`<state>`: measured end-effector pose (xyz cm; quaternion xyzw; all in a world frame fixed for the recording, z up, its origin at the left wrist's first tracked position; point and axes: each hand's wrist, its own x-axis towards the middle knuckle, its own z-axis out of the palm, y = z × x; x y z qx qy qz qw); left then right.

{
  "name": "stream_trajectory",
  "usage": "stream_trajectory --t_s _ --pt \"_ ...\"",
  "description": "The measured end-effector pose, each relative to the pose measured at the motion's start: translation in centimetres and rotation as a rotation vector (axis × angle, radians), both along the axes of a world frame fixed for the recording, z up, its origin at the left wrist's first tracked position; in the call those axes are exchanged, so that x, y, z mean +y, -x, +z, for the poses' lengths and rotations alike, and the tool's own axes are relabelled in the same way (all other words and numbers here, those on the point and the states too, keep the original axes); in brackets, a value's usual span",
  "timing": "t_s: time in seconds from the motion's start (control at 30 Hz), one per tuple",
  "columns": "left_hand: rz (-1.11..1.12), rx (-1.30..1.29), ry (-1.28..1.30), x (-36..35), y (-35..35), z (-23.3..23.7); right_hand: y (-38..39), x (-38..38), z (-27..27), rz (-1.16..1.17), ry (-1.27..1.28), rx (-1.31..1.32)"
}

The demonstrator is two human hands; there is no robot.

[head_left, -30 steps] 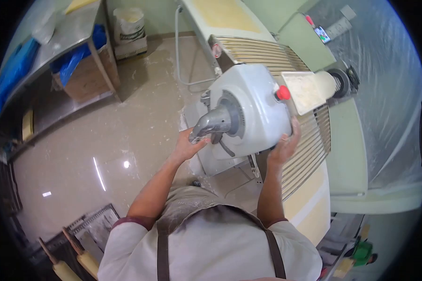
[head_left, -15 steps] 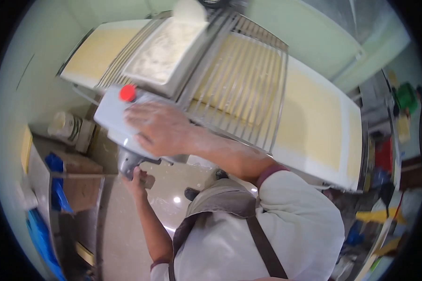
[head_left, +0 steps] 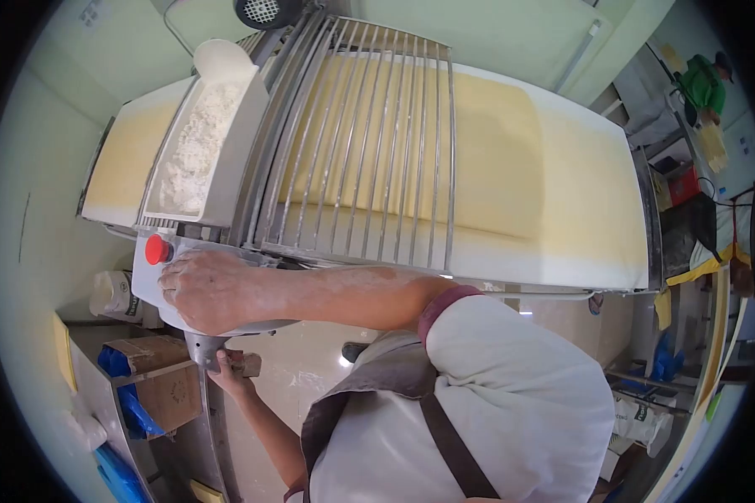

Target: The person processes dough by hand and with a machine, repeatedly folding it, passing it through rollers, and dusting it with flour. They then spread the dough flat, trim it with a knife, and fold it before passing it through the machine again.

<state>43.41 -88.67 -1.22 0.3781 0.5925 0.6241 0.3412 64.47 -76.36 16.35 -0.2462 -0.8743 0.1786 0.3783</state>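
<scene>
My right hand (head_left: 205, 289), dusted with flour, rests on the pale machine housing (head_left: 147, 281) beside a red button (head_left: 157, 249). Its fingers are curled together, and what lies under them is hidden. Below the housing, my left hand (head_left: 231, 377) is closed around a grey handle (head_left: 205, 348), near a small brown piece (head_left: 247, 364). A yellowish dough sheet (head_left: 495, 159) lies on the white belt (head_left: 591, 184) and runs under a metal bar guard (head_left: 361, 151). Across the machine sits a white tray of flour (head_left: 197, 151) with a white scoop (head_left: 225, 60).
A metal shelf (head_left: 151, 369) at lower left holds a cardboard box (head_left: 166, 381) and blue plastic. Behind the machine is a round black fan cover (head_left: 264, 10). At the far right, a person in green (head_left: 703, 88) stands by cluttered shelving.
The view has shifted, and the machine appears turned and farther left. My right hand's fingers look more curled beside the red button. My left hand remains at the grey handle.
</scene>
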Motion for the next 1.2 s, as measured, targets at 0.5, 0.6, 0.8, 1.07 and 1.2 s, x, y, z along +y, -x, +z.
stream_trajectory --t_s 0.5,0.6,0.8,1.07,1.2 --pt "0.008 0.003 -0.029 0.0 -0.8 0.8 5.3 2.7 1.4 0.101 -0.019 -0.260" --pt "0.028 -0.046 0.005 0.3 0.6 -1.6 8.6 4.1 1.1 0.092 -0.119 -0.400" --pt "-0.120 -0.048 0.146 -1.8 0.7 -1.2 15.1 8.3 1.6 -0.003 -0.064 -0.816" --pt "-0.077 -0.101 0.131 -0.8 0.3 -1.7 20.3 13.0 2.4 -0.194 0.367 -1.187" --pt "-0.065 -0.031 0.115 -0.9 0.2 -0.5 20.4 12.5 2.6 -0.223 0.368 -1.240"
